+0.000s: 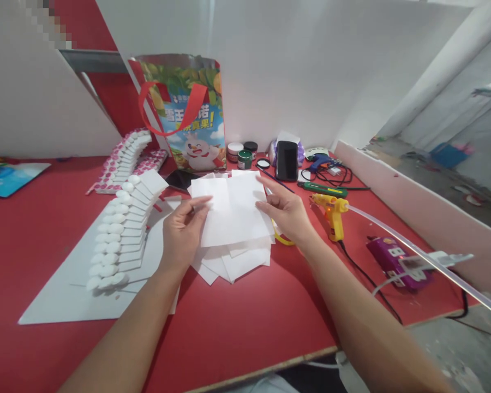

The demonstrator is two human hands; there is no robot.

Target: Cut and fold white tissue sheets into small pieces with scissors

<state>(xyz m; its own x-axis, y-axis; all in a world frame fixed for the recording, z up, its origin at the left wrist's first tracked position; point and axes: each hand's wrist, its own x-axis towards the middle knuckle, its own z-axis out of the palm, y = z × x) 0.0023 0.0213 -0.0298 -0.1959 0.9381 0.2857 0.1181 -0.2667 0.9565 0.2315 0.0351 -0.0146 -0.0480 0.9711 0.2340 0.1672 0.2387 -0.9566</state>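
A white paper sheet (235,213) is held up over the middle of the red table. Its left edge is pinched between the thumb and forefinger of my left hand (185,226). My right hand (286,210) has the right edge, thumb in front and fingers stretched along the side. Beneath it lies a loose fan of more white paper (233,265). Left of my left hand, a curved row of white pieces with rounded ends (118,234) rests on a large white board (61,289). Part of a yellow ring (285,240) shows below my right hand.
A yellow glue gun (331,213) with a long clear stick lies at right, near a purple power strip (396,262). Behind are a printed bag (192,114), small paint jars (244,159), a black phone (287,160) and a green tool (325,189). Cables run toward the right edge.
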